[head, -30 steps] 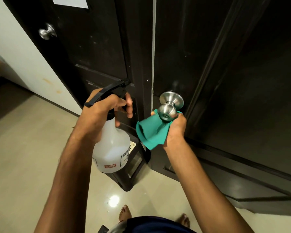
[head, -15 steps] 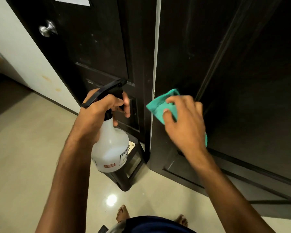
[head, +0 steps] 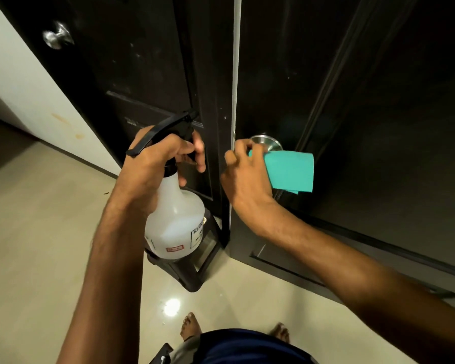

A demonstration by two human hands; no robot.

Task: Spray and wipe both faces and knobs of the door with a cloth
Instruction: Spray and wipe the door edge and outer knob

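A dark brown door stands ajar in front of me, its pale edge running down the middle of the view. My right hand grips a folded teal cloth around the door's steel knob; only the knob's rose plate shows above my fingers. My left hand holds a translucent white spray bottle by its black trigger head, just left of the door edge, with the nozzle toward the door.
A second dark door with its own steel knob stands at the left by a cream wall. A small black stool sits on the glossy tiled floor below the bottle. My bare feet show at the bottom.
My right hand wiped the knob from below, swept the cloth up over it, and now sits on the knob with the cloth hanging to the right. The bottle hand barely moved.
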